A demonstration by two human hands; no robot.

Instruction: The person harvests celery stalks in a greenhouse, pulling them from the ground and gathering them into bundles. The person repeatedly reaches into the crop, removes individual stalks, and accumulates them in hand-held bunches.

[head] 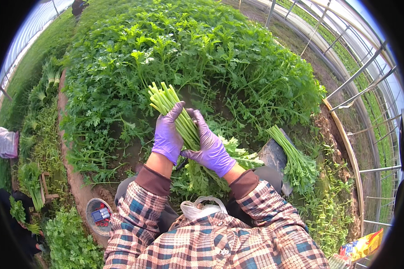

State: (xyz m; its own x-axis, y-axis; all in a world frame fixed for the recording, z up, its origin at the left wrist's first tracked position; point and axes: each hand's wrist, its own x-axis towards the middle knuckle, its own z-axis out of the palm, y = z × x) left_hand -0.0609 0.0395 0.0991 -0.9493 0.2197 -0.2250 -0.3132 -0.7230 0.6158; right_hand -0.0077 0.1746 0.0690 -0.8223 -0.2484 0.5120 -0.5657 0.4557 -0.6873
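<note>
A bunch of leafy greens with pale cut stems [166, 97] is held in both hands in front of my lap. The stem ends point up and away from me, and the leaves hang down between my knees. My left hand [169, 133], in a purple glove, wraps the stems from the left, thumb across them. My right hand [211, 144], gloved alike, grips the same bunch from the right, lower down. A second bunch of greens [294, 156] lies on a dark flat board [273, 151] by my right knee. A white plastic bag [202, 207] sits at my waist.
A dense bed of growing greens [188, 50] stretches ahead. At my left, a bowl [91, 225] holds a blue keypad device [101, 214] and red bands. Another person [17, 232] is at the lower left. Metal greenhouse poles [360, 72] stand at right, above a yellow bag [365, 245].
</note>
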